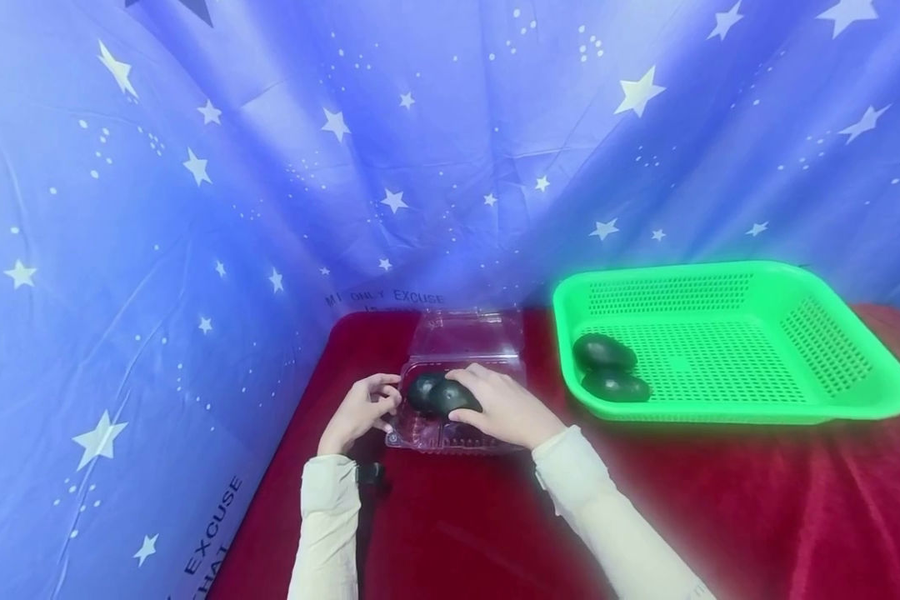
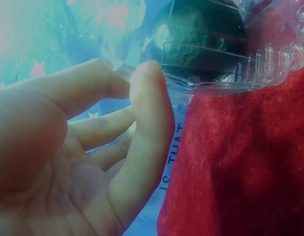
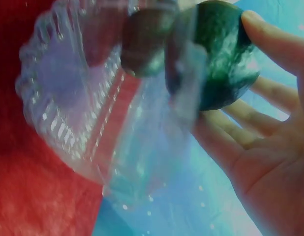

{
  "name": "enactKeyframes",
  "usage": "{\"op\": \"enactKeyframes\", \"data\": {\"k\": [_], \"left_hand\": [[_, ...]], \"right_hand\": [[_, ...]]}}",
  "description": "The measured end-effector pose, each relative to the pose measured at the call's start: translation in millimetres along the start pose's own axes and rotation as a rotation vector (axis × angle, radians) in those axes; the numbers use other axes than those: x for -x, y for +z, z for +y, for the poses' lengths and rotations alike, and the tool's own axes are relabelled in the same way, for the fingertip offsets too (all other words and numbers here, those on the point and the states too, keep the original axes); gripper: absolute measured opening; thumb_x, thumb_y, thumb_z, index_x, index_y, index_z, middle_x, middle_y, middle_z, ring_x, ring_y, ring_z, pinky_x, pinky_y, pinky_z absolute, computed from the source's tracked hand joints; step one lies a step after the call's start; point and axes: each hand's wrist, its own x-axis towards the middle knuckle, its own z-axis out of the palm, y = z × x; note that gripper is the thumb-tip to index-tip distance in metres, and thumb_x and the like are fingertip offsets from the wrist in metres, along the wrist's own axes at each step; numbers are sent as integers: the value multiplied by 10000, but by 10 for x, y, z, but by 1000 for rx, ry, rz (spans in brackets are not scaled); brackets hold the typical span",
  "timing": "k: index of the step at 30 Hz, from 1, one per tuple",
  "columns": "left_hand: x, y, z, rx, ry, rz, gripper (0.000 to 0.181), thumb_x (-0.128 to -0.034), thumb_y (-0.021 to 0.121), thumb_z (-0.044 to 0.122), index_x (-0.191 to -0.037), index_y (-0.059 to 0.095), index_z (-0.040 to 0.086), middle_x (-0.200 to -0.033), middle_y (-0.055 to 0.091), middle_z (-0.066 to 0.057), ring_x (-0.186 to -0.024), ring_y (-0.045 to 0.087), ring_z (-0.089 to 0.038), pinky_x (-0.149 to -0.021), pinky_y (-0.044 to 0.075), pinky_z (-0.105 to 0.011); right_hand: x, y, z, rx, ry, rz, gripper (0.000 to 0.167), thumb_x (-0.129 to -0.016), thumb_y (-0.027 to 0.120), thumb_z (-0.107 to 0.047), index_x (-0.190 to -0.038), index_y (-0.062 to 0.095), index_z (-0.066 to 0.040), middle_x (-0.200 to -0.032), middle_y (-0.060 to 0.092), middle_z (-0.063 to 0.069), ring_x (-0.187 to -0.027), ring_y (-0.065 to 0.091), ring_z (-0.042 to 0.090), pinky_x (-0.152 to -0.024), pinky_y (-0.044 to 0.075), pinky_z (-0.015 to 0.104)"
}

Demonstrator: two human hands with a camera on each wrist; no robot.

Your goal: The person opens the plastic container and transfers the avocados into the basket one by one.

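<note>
While the right hand [image 1: 506, 408] curls round 1 dark fruit [image 1: 452, 399] from the clear container's [image 1: 452, 443] right side, the left hand's [image 1: 359, 410] hold opposite is unclear.

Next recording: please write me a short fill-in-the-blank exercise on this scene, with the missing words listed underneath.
1. The hand that grips a dark fruit over the clear box is the person's ____ one.
2. The lid of the clear box is not closed but ____.
3. Counted, the dark fruits in the green basket number ____.
4. The blue curtain is printed with five-pointed ____.

Missing words: right; open; two; stars
</note>
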Motion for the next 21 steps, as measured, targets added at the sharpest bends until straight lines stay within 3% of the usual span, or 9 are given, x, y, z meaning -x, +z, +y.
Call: {"op": "enactKeyframes", "data": {"k": [8,21], "left_hand": [[-14,2,-13,-6,5,7,445,-898,587,-55,-1338,527,-76,-963,605,-154,-738,578,-161,-511,579,-279],[-6,-5,-5,-4,9,3,458,-900,593,-42,-1351,518,-74,-998,611,-161,-764,586,-171,-530,589,-294]], "right_hand": [[41,-169,74,13,18,15,600,-864,761,-357,-1376,560,-118,-1324,597,97,-1231,584,293,-1033,503,476],[115,-340,195,2,20,80,601,-855,777,-315,-1371,562,-95,-1241,616,79,-1177,604,263,-1010,520,455]]}}
